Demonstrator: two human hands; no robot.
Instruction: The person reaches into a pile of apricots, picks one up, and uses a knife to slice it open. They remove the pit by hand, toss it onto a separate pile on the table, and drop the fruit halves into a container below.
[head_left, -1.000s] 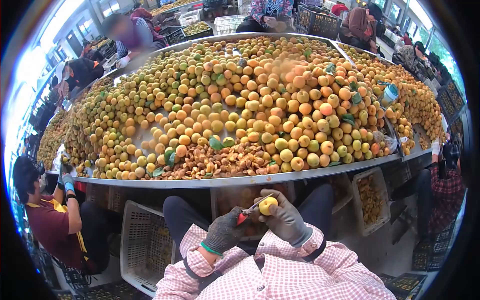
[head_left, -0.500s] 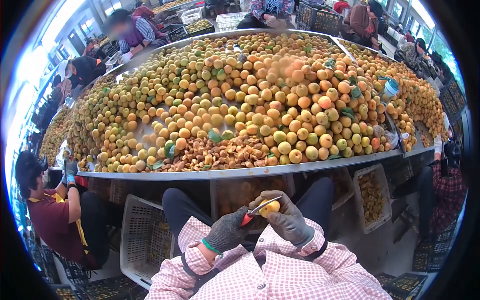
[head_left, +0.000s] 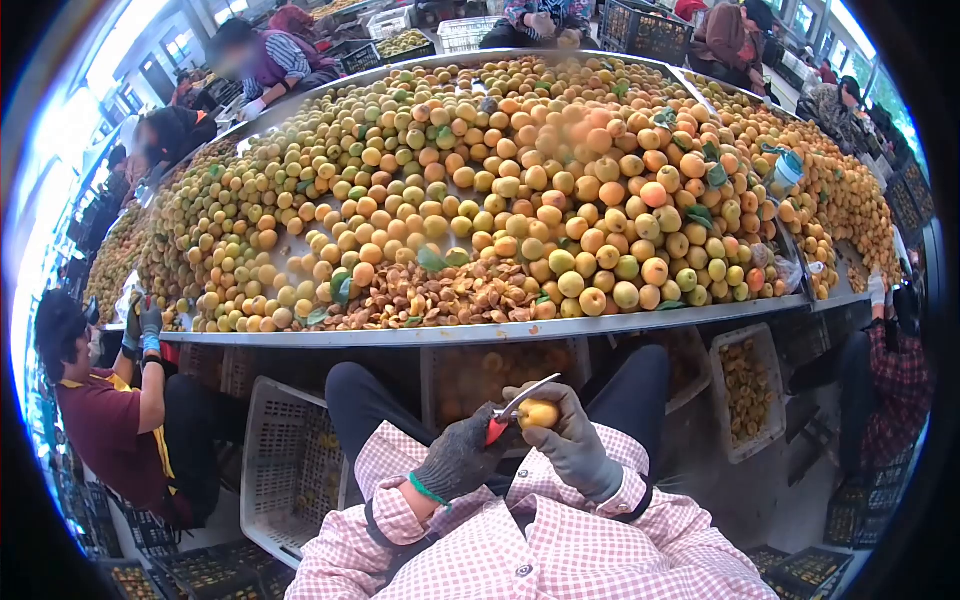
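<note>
In a dark grey knitted glove with a green cuff, my left hand (head_left: 458, 460) is closed round the red handle of a small knife (head_left: 532, 392). Its slim, slightly curved blade points up and right, along the top of a yellow apricot (head_left: 540, 414). My right hand (head_left: 578, 445), in a grey coated glove, grips that apricot from the right with fingers curled over it. Both hands are close together above my lap, below the table's front rim. A heap of split apricot pieces and stones (head_left: 430, 295) lies on the table straight ahead.
Whole apricots (head_left: 400, 190) cover the metal-edged table (head_left: 420, 337). Crates stand below: a white one (head_left: 290, 480) on my left, another with apricot halves (head_left: 745, 395) on the right, one under the table (head_left: 435, 385). A co-worker (head_left: 120, 430) sits at left; others line the far side.
The blade has swung to point more steeply up, above the apricot instead of across it. The apricot has turned and dropped slightly in my right hand. My view has shifted a little.
</note>
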